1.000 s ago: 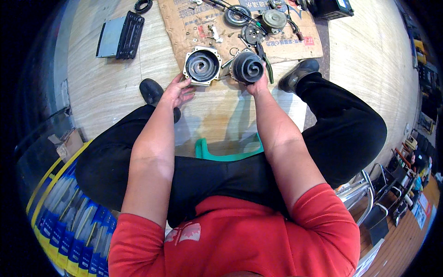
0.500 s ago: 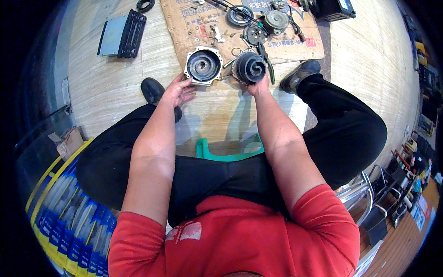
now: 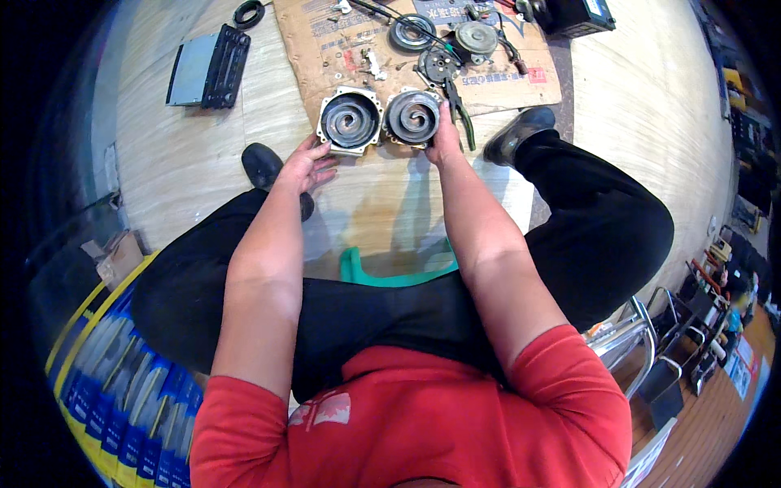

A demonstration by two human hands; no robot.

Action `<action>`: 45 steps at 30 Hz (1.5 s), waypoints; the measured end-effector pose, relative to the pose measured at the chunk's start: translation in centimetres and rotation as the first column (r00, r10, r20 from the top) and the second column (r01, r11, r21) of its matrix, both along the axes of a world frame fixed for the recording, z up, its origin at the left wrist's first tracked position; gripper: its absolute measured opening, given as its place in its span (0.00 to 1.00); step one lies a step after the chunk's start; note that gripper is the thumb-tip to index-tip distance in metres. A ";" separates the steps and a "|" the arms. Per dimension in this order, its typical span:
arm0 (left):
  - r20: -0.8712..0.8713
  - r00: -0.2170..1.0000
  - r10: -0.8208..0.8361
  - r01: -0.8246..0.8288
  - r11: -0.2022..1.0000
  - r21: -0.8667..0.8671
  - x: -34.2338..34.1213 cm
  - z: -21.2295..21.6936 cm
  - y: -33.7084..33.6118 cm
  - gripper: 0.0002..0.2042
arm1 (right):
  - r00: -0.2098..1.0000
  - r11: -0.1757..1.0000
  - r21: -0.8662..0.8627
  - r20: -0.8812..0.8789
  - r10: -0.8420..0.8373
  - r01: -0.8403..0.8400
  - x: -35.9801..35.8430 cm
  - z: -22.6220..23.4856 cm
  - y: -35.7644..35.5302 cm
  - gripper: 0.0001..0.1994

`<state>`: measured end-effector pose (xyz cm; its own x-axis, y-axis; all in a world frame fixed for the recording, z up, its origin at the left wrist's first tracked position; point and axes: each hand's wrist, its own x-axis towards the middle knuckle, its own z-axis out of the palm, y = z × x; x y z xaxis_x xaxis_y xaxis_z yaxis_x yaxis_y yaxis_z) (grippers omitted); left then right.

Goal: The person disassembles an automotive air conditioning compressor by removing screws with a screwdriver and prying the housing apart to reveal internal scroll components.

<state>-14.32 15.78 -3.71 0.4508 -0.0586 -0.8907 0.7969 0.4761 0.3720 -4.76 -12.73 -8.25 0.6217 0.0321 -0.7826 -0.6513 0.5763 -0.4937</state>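
Note:
A square-flanged metal housing with a dark spiral wall inside [image 3: 350,122] faces up in front of me, at the near edge of the cardboard. My left hand [image 3: 304,166] grips its lower left corner, thumb on the rim and the other fingers partly spread beneath. Just to its right, a round metal scroll part with a matching spiral [image 3: 412,119] is held by my right hand [image 3: 444,141] around its right side; some of those fingers are hidden behind it. The two parts sit side by side, nearly touching, spirals toward me. Pliers with green handles [image 3: 461,114] lie right of the scroll part.
Cardboard [image 3: 321,61] spreads over the floor beyond, bearing a black-rimmed pulley [image 3: 412,32], a round metal clutch piece [image 3: 476,37], a dark disc [image 3: 438,65] and cables. A car stereo-like box [image 3: 210,69] lies left. A black battery-like box [image 3: 578,16] stands far right.
My right hand has tilted the scroll part flatter, its spiral now facing up, and brought it closer to the housing. The housing stays in my left hand.

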 end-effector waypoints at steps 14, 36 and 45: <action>0.048 0.998 -0.028 0.029 0.999 -0.027 -0.3 -0.5 0.5 0.45 | 0.998 0.996 -0.077 0.044 0.050 -0.047 0.1 -1.7 -0.2 0.34; 0.041 0.999 -0.022 0.023 0.999 -0.030 -0.3 -0.8 0.7 0.47 | 0.991 0.995 0.022 0.093 0.097 -0.100 -0.7 -1.7 -0.7 0.26; 0.045 0.998 -0.033 0.034 0.999 -0.021 -0.6 -1.7 1.2 0.46 | 0.998 0.995 0.084 0.026 0.049 -0.051 -0.7 -0.2 -0.2 0.28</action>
